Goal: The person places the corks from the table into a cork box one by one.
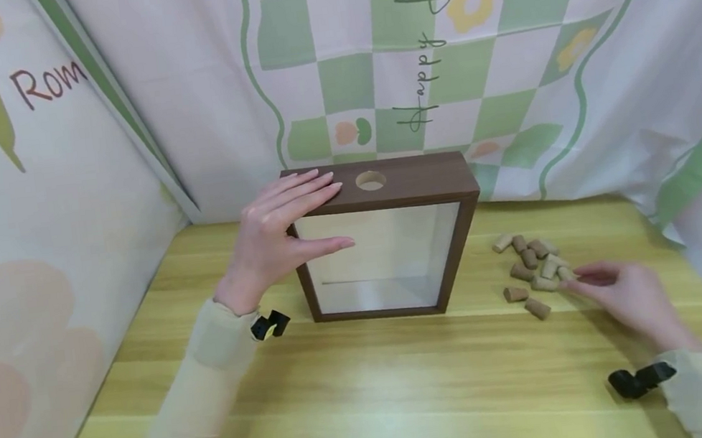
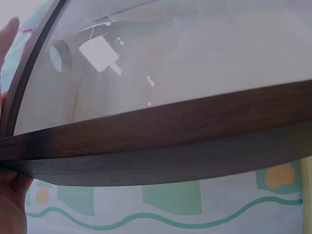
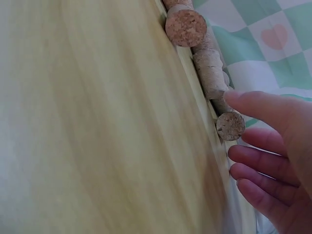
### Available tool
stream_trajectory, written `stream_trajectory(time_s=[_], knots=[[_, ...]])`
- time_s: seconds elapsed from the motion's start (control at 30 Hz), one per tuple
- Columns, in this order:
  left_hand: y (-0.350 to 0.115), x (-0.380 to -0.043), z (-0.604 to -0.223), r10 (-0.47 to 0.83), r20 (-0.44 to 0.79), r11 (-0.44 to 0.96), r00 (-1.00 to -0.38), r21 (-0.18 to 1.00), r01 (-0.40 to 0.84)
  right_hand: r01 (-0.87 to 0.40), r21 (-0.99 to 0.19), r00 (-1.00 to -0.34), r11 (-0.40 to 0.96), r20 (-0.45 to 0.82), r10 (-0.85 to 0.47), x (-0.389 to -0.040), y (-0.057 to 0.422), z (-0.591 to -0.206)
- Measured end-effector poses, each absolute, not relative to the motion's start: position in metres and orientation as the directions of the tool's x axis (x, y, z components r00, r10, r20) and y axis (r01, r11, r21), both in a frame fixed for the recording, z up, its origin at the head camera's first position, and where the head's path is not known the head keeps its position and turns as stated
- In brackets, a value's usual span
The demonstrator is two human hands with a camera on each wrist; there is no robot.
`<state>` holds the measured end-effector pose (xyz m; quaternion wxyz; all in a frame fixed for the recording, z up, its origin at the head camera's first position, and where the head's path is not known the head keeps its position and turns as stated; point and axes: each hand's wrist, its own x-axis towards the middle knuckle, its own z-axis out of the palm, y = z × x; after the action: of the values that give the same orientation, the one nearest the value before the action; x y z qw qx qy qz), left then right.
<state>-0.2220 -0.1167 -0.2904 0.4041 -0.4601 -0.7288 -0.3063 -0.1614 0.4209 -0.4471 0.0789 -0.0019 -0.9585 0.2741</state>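
Dark brown wooden box (image 1: pixel 418 177) stands upright on the wood-grain table (image 1: pixel 371 397), approx. mid-view, w/ a clear front pane (image 1: pixel 387 254), pale back and 1 round hole (image 1: pixel 370 180) in its top face. L hand (image 1: pixel 271 232) rests at the box's top L corner: 4 fingers lie straight across the top, tips short of the hole, thumb stretched out in front of the pane; fingers released, not clenched. L wrist view shows the pane w/ bright reflections.

R hand (image 1: pixel 631 295) is at the corks (image 1: pixel 522 272), a loose heap on the table to the R of the box, well apart from it. Thumb and index are at 1 light cork (image 3: pixel 230 126) on the heap's R edge, w/ the other 3 fingers loosely bent below; can't tell for sure if that cork is actually pinched or just touched. Corks are a mix of light & darker brown, most lying on their sides; 2 darker ones sit at the near side of the heap.

Both arms wear pale sleeves (image 1: pixel 184 411), w/ 1 small black device (image 1: pixel 642 381) at each wrist. Behind: green/white checked cloth (image 1: pixel 403 25) w/ flowers and "Happy" lettering.
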Motion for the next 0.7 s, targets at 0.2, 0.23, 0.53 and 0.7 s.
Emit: stream_trajectory(time_s=[0.2, 0.23, 0.53, 0.7], knots=[[-0.116, -0.224, -0.29, 0.43, 0.873, 0.402, -0.231, 0.045, 0.915, -0.057, -0.511, -0.983, 0.858, 0.18, 0.042, -0.162, 0.418, -0.447], [-0.116, -0.225, -0.29, 0.431, 0.872, 0.404, -0.23, 0.042, 0.914, -0.062, -0.511, -0.982, 0.857, 0.186, 0.041, -0.162, 0.418, -0.447], [-0.116, -0.225, -0.287, 0.434, 0.874, 0.417, -0.221, 0.022, 0.909, -0.069, -0.57, -0.975, 0.819, 0.212, 0.065, -0.158, 0.42, -0.438], [-0.115, -0.224, -0.288, 0.436, 0.869, 0.429, -0.235, 0.029, 0.903, -0.036, -0.613, -0.969, 0.789, 0.215, 0.123, -0.155, 0.418, -0.416]])
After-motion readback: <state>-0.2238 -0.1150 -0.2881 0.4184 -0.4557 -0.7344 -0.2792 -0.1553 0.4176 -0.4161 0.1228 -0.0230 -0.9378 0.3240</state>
